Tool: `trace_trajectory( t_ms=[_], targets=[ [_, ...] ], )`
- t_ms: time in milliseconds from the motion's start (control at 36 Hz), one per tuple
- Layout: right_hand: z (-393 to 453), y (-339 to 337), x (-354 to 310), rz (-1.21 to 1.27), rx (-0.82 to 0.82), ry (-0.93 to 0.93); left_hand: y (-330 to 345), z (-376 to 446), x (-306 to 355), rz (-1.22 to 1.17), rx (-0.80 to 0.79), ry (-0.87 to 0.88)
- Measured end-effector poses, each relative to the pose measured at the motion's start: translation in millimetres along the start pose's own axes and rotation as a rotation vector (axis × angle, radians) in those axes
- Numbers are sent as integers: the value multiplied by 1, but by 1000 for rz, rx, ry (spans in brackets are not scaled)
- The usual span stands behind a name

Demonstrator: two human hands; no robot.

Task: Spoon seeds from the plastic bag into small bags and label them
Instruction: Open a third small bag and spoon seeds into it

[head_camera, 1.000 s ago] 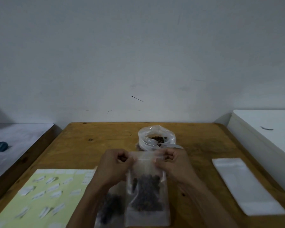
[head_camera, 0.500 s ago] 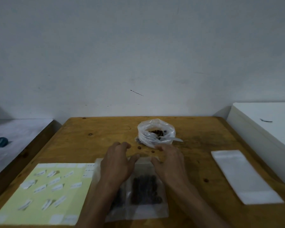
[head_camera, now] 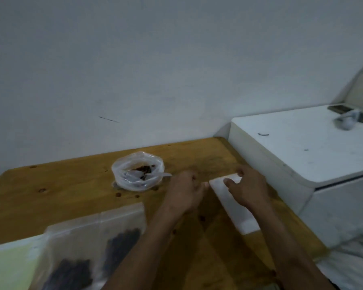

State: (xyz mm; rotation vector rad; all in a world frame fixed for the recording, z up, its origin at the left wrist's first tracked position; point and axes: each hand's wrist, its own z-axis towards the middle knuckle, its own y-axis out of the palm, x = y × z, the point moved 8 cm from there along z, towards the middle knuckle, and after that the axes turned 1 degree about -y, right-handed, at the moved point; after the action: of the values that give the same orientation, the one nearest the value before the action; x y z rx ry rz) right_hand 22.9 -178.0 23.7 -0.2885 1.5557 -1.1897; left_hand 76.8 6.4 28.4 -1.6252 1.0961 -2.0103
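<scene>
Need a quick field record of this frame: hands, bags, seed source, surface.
left hand: fingers loosely curled, at near end of the empty bags, holds nothing visible
right hand: on the stack of empty bags, thumb and fingers at its far end
seed bag: open, rim rolled down, seeds and a white spoon inside
filled small bags: two, flat, side by side, near left
label sheet: yellow, beside the filled bags
surface: wooden table
</scene>
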Motion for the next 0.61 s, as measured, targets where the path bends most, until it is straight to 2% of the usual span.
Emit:
trace_trajectory(
  t_ms=[167,417,611],
  targets=[
    [10,4,44,-162,-124,76,60,30,13,229,-84,-24],
    [9,9,58,6,4,109,71,34,12,285,-50,-29],
    [4,-7,47,174,174,113,60,27,14,135,21,-58]
  ],
)
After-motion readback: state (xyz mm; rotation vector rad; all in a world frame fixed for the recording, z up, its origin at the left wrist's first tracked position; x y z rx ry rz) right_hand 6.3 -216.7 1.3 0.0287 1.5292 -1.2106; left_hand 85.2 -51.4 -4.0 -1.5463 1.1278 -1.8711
